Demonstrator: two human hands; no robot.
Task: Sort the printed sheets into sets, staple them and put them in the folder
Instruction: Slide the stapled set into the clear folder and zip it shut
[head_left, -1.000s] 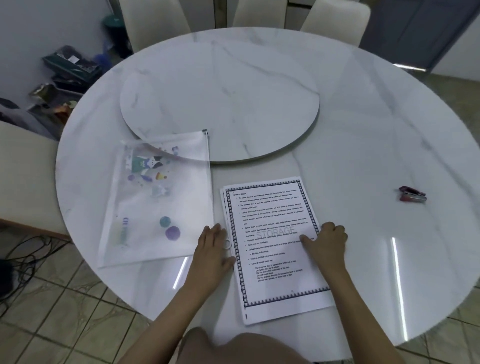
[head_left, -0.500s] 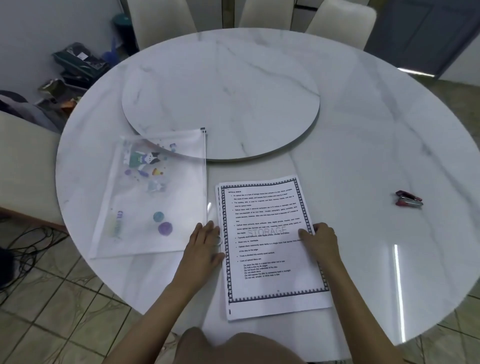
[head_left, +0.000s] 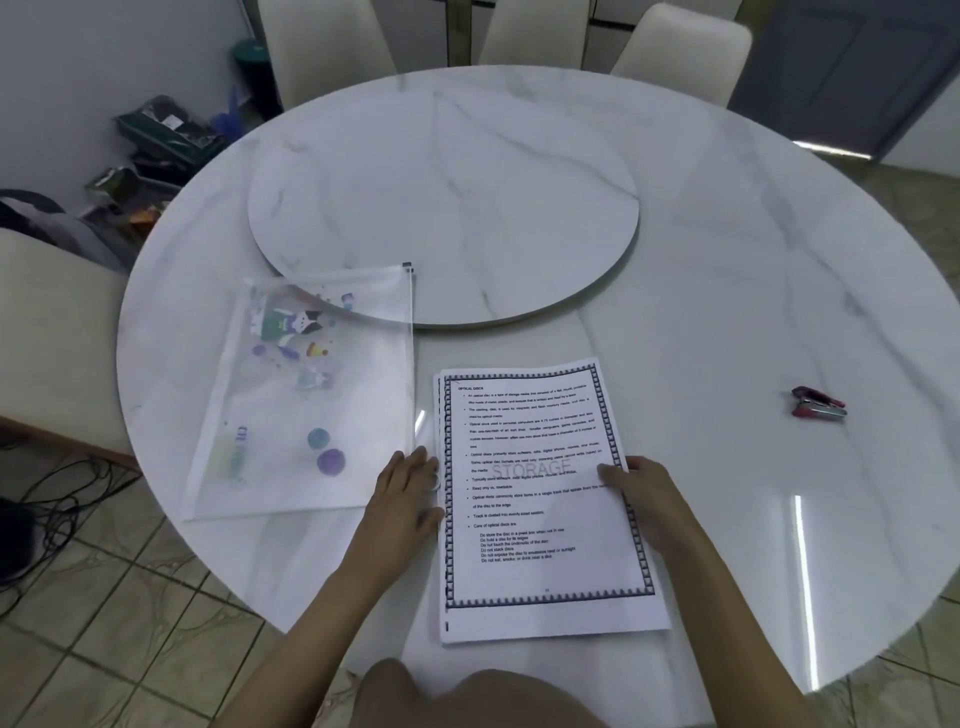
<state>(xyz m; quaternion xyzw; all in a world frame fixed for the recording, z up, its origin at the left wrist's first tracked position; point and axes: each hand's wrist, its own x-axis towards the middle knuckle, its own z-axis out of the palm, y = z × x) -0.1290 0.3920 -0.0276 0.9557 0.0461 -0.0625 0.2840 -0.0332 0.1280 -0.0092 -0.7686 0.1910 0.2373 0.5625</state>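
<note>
The printed sheets (head_left: 540, 499) were braced by the flat left hand (head_left: 410, 499), edge-pinched by the right hand (head_left: 644, 499) (thumb on top); stuck pages could be missorted

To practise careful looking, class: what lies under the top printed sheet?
More white sheets, their edges showing along the left and bottom, on the marble table. Their print and number are hidden.
</note>
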